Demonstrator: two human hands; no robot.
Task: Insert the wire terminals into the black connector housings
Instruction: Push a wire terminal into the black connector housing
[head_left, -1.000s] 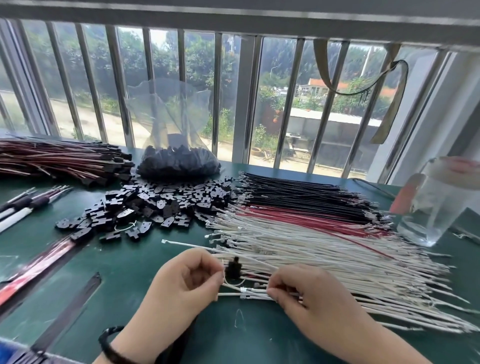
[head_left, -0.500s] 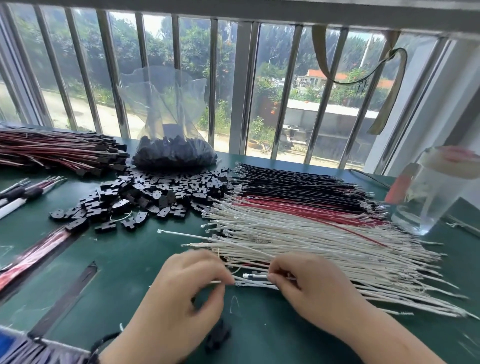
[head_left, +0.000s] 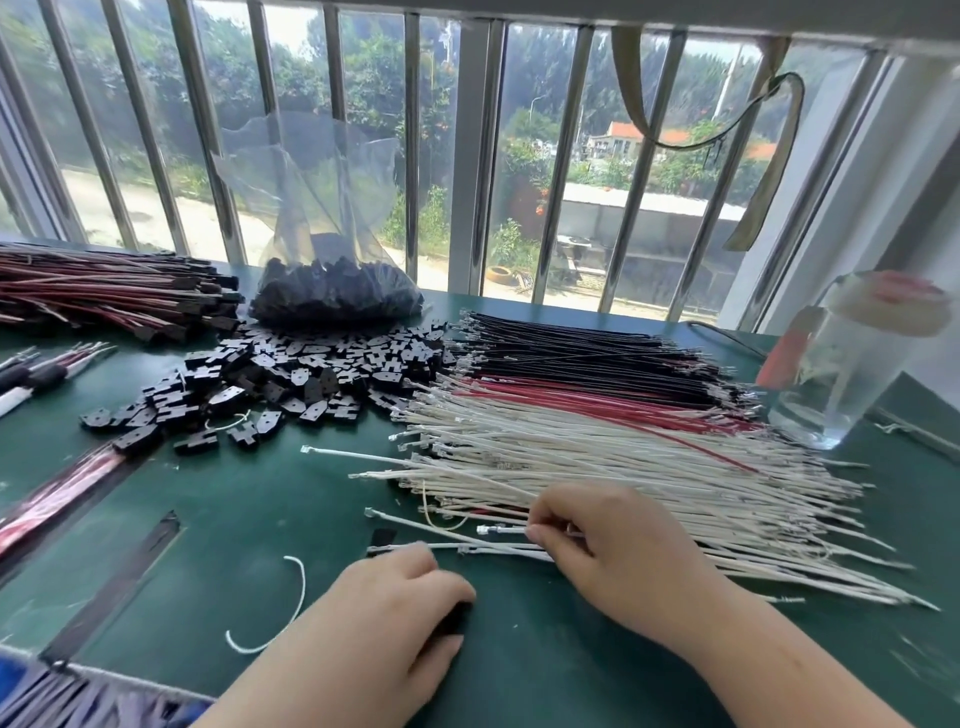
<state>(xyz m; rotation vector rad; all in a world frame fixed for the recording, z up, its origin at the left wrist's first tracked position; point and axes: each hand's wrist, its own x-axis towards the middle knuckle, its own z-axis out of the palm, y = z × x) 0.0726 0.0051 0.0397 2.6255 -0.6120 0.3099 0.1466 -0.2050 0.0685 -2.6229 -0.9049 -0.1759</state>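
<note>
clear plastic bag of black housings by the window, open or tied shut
Open: the clear plastic bag stands with its untied mouth spread wide above the black housings inside.

A: The table (head_left: 260, 519) is dark green, and the housings (head_left: 291, 379) lie on it all black, like those in the clear bag (head_left: 332, 291)

B: And the wires (head_left: 597, 415)?

A: In bands: black at the far side, red in the middle, white nearest. One white wire (head_left: 504, 531) has a silvery tip. The bundle (head_left: 104, 291) at far left mixes dark red, black and white

B: Anything else?

A: A curl of white string (head_left: 291, 608), black tape strips (head_left: 111, 592), and a clear jar (head_left: 852, 374) with a pink and cream lid
</note>
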